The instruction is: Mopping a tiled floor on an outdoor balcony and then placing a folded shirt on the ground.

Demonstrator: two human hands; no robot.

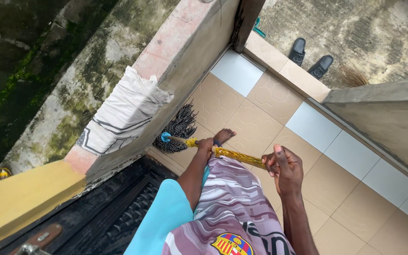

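A tiled floor (279,108) of tan and pale squares runs between two low walls; no wet streaks can be made out, so how much is mopped cannot be told. A folded cloth (123,111) drapes the left wall (185,42). The dark mop (178,130) presses into the wall's base, near a bare foot (223,136). The left hand (205,144) and right hand (284,167) both grip its yellow handle (237,157).

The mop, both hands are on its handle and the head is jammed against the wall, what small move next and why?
Probably draw the mop head back along the tan tiles toward the bare foot. Its dark strands sit bunched in the corner at the wall base, and left hand and right hand both grip the yellow handle.
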